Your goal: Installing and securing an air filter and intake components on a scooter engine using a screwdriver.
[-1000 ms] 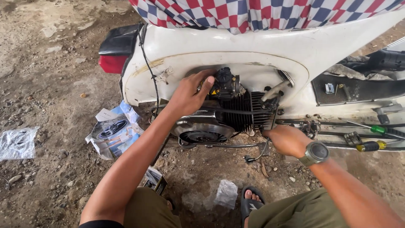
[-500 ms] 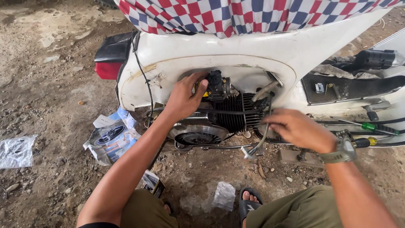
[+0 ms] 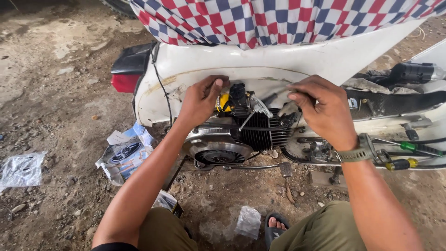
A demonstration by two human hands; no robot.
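Left hand (image 3: 200,100) fingers pinch the carburetor (image 3: 238,100) on the engine (image 3: 260,130); right hand (image 3: 323,109) curled beside it, grip hidden.

Engine (image 3: 253,128) between both hands, packaging (image 3: 124,153) left of it.

Glossy white scooter body (image 3: 297,58); dull finned metal engine (image 3: 260,132) — rough dirt ground (image 3: 51,83).

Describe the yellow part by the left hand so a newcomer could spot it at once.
Start at the white scooter body lying on the dirt, then find the black finned engine in its open side. At the engine's top, against the left hand, sits the small yellow part, the only bright yellow piece among black and grey metal.
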